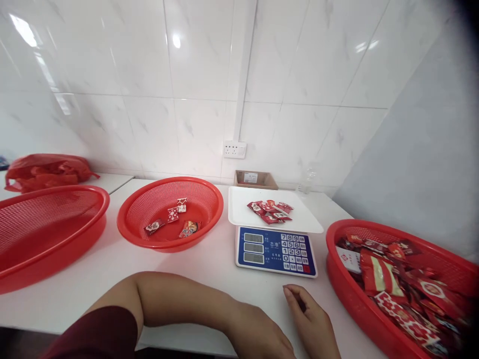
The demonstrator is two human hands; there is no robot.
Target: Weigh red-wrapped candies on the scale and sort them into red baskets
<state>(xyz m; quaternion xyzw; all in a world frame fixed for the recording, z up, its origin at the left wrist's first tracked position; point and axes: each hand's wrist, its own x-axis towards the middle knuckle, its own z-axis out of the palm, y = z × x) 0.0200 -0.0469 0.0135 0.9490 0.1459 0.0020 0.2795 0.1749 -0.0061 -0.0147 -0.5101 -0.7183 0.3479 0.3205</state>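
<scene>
Bright, even indoor light from overhead. Glossy wall tiles (284,60) show glare: a long streak top left, small hotspots near the top middle and upper right. White worktop (112,269) lit flat, only soft shadows under the red baskets (170,239) and beside the forearm. Scale tray (239,209) close to blown out. Wide-angle distortion: tile lines bow, baskets stretch at both sides. Dark vignette in right corners. Centre sharp; near hands at the bottom edge slightly soft, scale display digits unreadable.
</scene>
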